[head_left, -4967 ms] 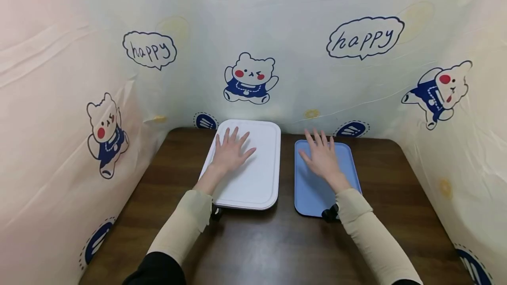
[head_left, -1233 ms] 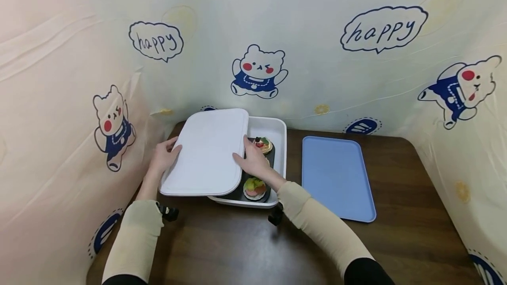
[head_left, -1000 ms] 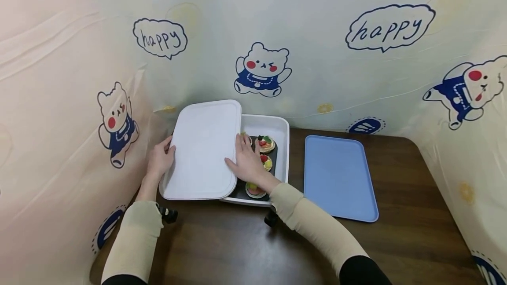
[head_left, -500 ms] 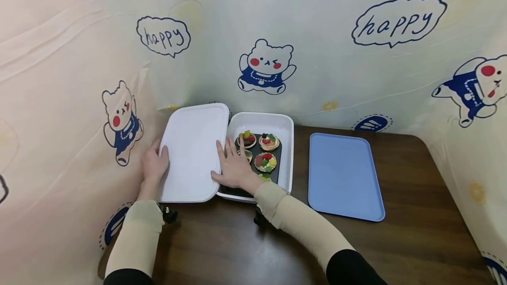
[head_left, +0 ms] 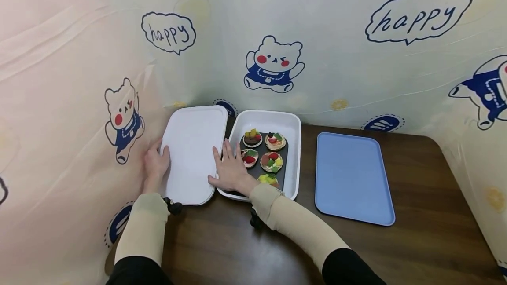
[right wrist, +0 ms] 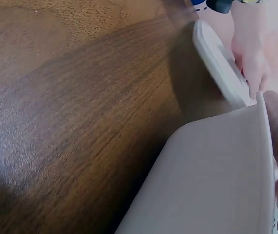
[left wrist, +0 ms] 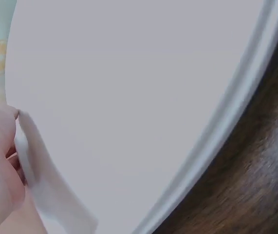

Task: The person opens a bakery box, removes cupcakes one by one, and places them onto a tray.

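Note:
The white lid point(head_left: 194, 153) lies at the left, beside the white container point(head_left: 298, 157). My left hand point(head_left: 156, 164) holds the lid's left edge; in the left wrist view the hand point(left wrist: 0, 165) has its thumb at the rim of the lid point(left wrist: 129, 97), other fingers partly hidden behind. My right hand point(head_left: 231, 173), fingers spread, lies over the container's left rim where it meets the lid; exact contact is unclear. Inside the container, several topped round food pieces point(head_left: 271, 162) sit on a dark board point(head_left: 283, 175); my right hand and sleeve cover part of them.
A blue tray point(head_left: 352, 175) lies on the brown wooden table point(head_left: 222, 241), right of the container. Printed cloth point(head_left: 317, 65) hangs behind and at both sides. The lid's left side is close to the cloth.
The lid has moved left off the container, revealing the food pieces. My left hand has taken its left edge; my right hand has moved from above the blue tray to the container's left rim.

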`<state>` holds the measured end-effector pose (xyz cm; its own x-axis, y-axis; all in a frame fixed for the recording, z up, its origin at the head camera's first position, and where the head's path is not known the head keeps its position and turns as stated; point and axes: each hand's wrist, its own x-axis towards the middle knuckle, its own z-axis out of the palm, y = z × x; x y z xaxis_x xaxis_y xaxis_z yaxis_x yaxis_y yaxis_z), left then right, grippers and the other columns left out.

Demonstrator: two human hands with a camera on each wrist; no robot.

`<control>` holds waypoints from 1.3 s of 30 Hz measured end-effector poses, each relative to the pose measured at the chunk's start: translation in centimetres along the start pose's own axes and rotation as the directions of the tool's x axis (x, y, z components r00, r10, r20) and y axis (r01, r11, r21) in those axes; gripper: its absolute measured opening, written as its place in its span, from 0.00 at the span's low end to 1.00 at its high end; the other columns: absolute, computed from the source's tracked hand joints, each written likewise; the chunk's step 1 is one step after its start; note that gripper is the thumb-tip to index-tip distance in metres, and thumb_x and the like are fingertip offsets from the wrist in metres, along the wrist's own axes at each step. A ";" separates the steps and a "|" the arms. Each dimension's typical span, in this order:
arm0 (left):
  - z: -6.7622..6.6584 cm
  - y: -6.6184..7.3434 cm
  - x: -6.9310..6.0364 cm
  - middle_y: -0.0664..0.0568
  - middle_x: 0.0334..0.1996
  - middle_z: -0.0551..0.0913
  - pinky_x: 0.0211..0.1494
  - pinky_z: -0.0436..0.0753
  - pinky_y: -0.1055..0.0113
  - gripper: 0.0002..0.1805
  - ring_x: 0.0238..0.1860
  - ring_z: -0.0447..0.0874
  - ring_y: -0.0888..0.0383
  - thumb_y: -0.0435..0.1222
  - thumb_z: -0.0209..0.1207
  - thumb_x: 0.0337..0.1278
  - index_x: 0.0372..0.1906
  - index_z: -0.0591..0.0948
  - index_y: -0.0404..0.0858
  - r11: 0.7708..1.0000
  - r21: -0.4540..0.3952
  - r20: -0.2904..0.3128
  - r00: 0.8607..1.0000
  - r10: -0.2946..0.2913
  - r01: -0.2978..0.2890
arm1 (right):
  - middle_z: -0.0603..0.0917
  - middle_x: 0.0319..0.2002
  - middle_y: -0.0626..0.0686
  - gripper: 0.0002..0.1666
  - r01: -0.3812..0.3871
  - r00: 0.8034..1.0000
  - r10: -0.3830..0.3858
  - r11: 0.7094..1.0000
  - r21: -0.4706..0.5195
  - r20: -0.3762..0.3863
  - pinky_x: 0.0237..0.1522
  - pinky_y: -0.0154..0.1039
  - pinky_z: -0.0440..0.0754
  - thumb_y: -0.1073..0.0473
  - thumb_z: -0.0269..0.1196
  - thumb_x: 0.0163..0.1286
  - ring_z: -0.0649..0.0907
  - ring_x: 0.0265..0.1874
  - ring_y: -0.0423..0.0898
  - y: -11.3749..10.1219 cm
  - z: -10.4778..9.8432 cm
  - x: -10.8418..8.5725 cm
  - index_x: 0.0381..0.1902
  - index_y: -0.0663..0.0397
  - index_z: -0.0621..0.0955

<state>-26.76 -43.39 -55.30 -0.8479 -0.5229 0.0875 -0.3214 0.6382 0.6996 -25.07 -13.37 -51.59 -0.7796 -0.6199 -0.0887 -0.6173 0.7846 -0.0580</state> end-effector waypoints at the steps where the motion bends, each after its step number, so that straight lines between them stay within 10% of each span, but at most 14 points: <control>1: 0.2 -0.1 0.1 0.33 0.82 0.70 0.88 0.65 0.40 0.31 0.84 0.65 0.32 0.39 0.49 0.85 0.84 0.67 0.33 1.000 0.004 0.003 1.000 -0.002 0.002 | 0.45 0.91 0.65 0.58 -0.004 1.000 0.004 1.000 -0.008 0.006 0.91 0.68 0.40 0.22 0.44 0.81 0.38 0.93 0.59 0.0 0.1 0.0 0.92 0.47 0.43; 16: 3.8 -0.3 -1.0 0.26 0.73 0.78 0.82 0.70 0.35 0.26 0.76 0.74 0.26 0.35 0.49 0.84 0.75 0.75 0.25 1.000 0.015 -0.179 0.984 0.025 -0.022 | 0.44 0.91 0.66 0.52 -0.174 0.982 0.181 0.977 0.121 -0.052 0.90 0.68 0.48 0.35 0.51 0.83 0.46 0.92 0.63 -2.0 0.5 -0.3 0.92 0.51 0.47; 30: 3.3 0.0 -1.5 0.27 0.69 0.82 0.80 0.77 0.40 0.21 0.74 0.80 0.30 0.31 0.51 0.85 0.72 0.80 0.27 0.988 -0.115 -0.231 0.965 -0.126 0.102 | 0.37 0.91 0.65 0.50 -0.168 0.983 0.180 0.957 0.238 -0.031 0.92 0.64 0.42 0.41 0.50 0.83 0.41 0.92 0.62 -2.0 1.2 0.0 0.92 0.51 0.45; 39: 3.3 -0.4 -1.8 0.28 0.66 0.85 0.77 0.80 0.41 0.19 0.71 0.83 0.32 0.29 0.55 0.82 0.69 0.83 0.28 0.981 -0.179 -0.265 0.956 -0.126 0.080 | 0.34 0.91 0.66 0.49 -0.145 0.984 0.169 0.937 0.318 -0.048 0.93 0.56 0.48 0.45 0.50 0.84 0.44 0.92 0.62 -1.8 1.3 -0.5 0.92 0.54 0.46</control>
<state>-26.50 -40.84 -58.06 -0.6580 -0.7303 0.1835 -0.3070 0.4827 0.8202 -23.44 -14.46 -52.69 -0.8769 -0.4782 -0.0496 -0.4313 0.8281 -0.3580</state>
